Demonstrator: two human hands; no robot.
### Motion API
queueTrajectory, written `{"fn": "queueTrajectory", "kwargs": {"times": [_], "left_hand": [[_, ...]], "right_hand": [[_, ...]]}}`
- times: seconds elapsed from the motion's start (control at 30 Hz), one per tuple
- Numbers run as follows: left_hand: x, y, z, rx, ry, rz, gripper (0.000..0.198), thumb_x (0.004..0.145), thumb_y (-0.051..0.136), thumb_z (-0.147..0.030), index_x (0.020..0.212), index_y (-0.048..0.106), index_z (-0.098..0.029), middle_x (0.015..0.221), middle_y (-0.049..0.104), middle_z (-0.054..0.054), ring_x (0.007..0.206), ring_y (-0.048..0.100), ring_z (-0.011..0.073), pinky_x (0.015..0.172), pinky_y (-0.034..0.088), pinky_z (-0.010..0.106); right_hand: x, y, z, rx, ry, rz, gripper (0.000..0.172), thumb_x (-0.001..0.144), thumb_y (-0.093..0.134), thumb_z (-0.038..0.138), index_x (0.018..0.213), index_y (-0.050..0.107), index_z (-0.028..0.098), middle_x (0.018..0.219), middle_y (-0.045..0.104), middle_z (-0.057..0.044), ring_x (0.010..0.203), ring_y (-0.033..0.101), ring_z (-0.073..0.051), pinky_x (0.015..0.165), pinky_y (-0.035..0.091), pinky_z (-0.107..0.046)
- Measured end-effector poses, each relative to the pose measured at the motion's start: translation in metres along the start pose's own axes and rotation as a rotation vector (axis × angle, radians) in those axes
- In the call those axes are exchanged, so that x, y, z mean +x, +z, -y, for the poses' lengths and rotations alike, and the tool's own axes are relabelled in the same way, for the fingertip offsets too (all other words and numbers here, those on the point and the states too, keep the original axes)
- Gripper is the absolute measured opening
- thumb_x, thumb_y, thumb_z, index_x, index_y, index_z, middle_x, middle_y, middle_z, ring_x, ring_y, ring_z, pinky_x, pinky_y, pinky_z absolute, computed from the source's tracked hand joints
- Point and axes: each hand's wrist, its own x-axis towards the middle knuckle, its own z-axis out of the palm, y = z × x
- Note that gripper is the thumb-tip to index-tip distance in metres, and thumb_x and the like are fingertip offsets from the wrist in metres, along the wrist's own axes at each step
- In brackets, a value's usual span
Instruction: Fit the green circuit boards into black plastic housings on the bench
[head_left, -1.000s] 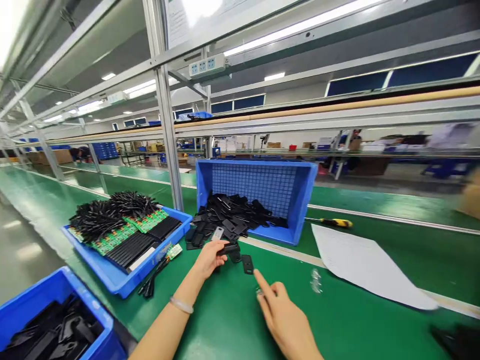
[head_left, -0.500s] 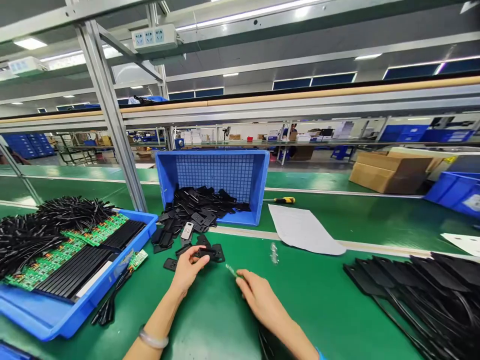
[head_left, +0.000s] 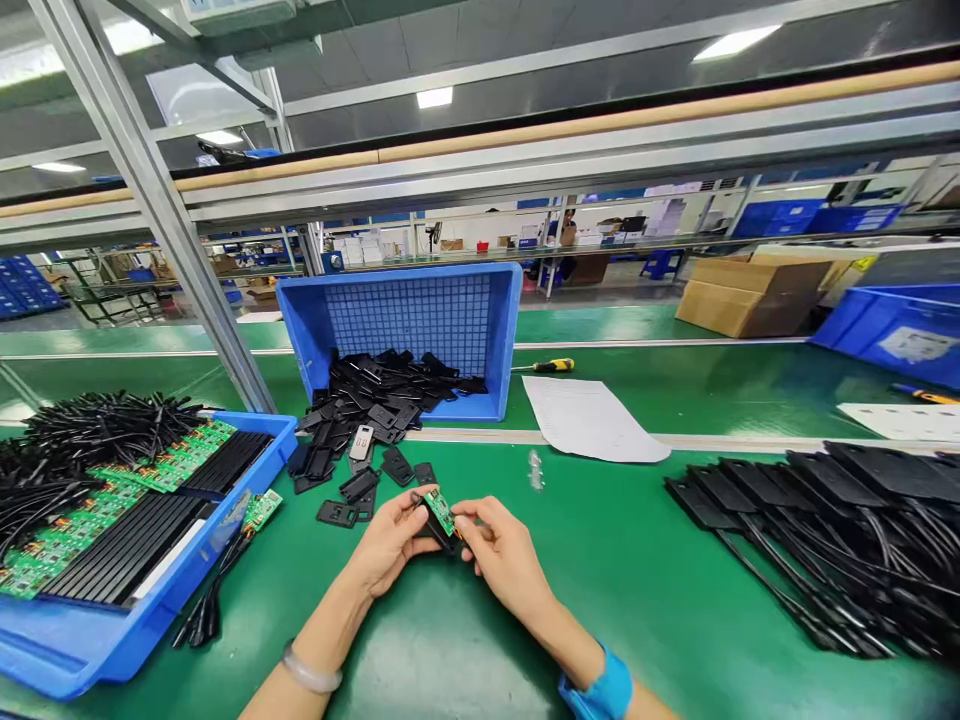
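My left hand [head_left: 391, 545] grips a black plastic housing [head_left: 433, 532] over the green bench. A small green circuit board [head_left: 440, 511] lies against the housing, tilted. At the board's lower right end, by its coloured wires, my right hand [head_left: 499, 545] pinches it between thumb and fingers. Whether the board is fully inside the housing I cannot tell. Loose black housings [head_left: 360, 485] are scattered just beyond my left hand, and a pale one [head_left: 361, 442] lies among them.
A tipped blue bin [head_left: 397, 275] spills black housings. At left, a blue tray [head_left: 112, 640] holds wired circuit boards; another wired board [head_left: 262, 510] lies beside it. Finished-looking black cabled units [head_left: 810, 520] pile up at right. A paper sheet [head_left: 596, 420], screwdriver [head_left: 553, 366] and clear plastic bits [head_left: 535, 470] lie beyond.
My left hand has drawn a black housing away from the scattered parts. My right hand has brought the circuit board over to it, and the two hands now meet. The view has tilted down.
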Motion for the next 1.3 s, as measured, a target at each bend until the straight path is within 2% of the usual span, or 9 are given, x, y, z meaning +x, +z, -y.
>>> {"fn": "queueTrajectory", "kwargs": {"times": [0.13,0.3,0.43,0.6,0.7,0.97,1.1,1.3], "left_hand": [[0.001,0.001,-0.001,-0.040,0.022,-0.030,0.048,0.072,0.076,-0.033,0.115,0.062,-0.017,0.101,0.064,0.010,0.089,0.061,0.0203,0.078,0.053,0.036],[-0.001,0.003,-0.001,-0.035,0.029,-0.026,0.047,0.074,0.075,-0.031,0.116,0.061,-0.017,0.101,0.064,0.010,0.092,0.060,0.0201,0.079,0.053,0.034],[-0.001,0.004,0.000,0.010,0.028,-0.037,0.051,0.070,0.078,-0.029,0.117,0.060,-0.019,0.108,0.063,0.011,0.098,0.060,0.0218,0.079,0.052,0.032],[0.002,0.004,0.007,0.053,0.041,-0.056,0.052,0.069,0.078,-0.029,0.116,0.058,-0.019,0.109,0.063,0.011,0.098,0.061,0.0219,0.081,0.052,0.033],[0.001,0.007,0.010,0.052,0.060,-0.065,0.052,0.071,0.076,-0.030,0.118,0.056,-0.020,0.109,0.062,0.010,0.098,0.061,0.0232,0.080,0.054,0.035],[0.000,0.012,0.010,-0.016,0.059,-0.082,0.046,0.074,0.073,-0.026,0.116,0.055,-0.020,0.106,0.063,0.009,0.100,0.062,0.0240,0.079,0.055,0.035],[0.000,0.011,0.008,-0.016,0.053,-0.084,0.045,0.073,0.074,-0.025,0.114,0.055,-0.020,0.107,0.063,0.009,0.102,0.062,0.0253,0.076,0.056,0.033],[0.001,0.015,0.014,-0.003,0.041,-0.090,0.044,0.073,0.073,-0.033,0.110,0.056,-0.016,0.106,0.066,0.012,0.099,0.063,0.0244,0.076,0.053,0.030]], "right_hand": [[-0.002,-0.003,0.006,-0.201,-0.215,-0.077,0.023,0.089,0.050,0.029,0.100,0.068,0.020,0.080,0.056,-0.005,0.068,0.057,-0.016,0.055,0.048,-0.026],[-0.004,-0.001,0.001,-0.280,-0.393,-0.070,0.024,0.090,0.050,0.020,0.103,0.069,0.022,0.083,0.055,-0.005,0.069,0.056,-0.016,0.058,0.049,-0.026],[-0.004,0.000,-0.001,-0.341,-0.486,-0.069,0.026,0.092,0.047,0.018,0.105,0.069,0.025,0.084,0.051,-0.004,0.068,0.055,-0.015,0.062,0.050,-0.027],[-0.007,0.000,-0.002,-0.479,-0.482,0.019,0.033,0.095,0.040,0.016,0.112,0.066,0.025,0.086,0.050,-0.006,0.069,0.055,-0.015,0.062,0.051,-0.029],[-0.009,0.002,-0.004,-0.533,-0.468,0.023,0.033,0.096,0.038,0.018,0.111,0.067,0.023,0.084,0.051,-0.006,0.069,0.055,-0.016,0.062,0.051,-0.029],[-0.009,0.005,-0.006,-0.501,-0.542,-0.011,0.034,0.096,0.038,0.016,0.119,0.061,0.024,0.087,0.052,-0.007,0.079,0.056,-0.019,0.069,0.054,-0.032],[-0.008,0.004,-0.007,-0.469,-0.493,0.010,0.035,0.095,0.039,0.016,0.126,0.054,0.023,0.092,0.056,-0.008,0.084,0.058,-0.020,0.074,0.054,-0.034],[-0.007,0.004,-0.012,-0.471,-0.460,0.054,0.031,0.095,0.040,0.017,0.120,0.058,0.021,0.095,0.056,-0.009,0.087,0.058,-0.021,0.076,0.054,-0.036]]}}
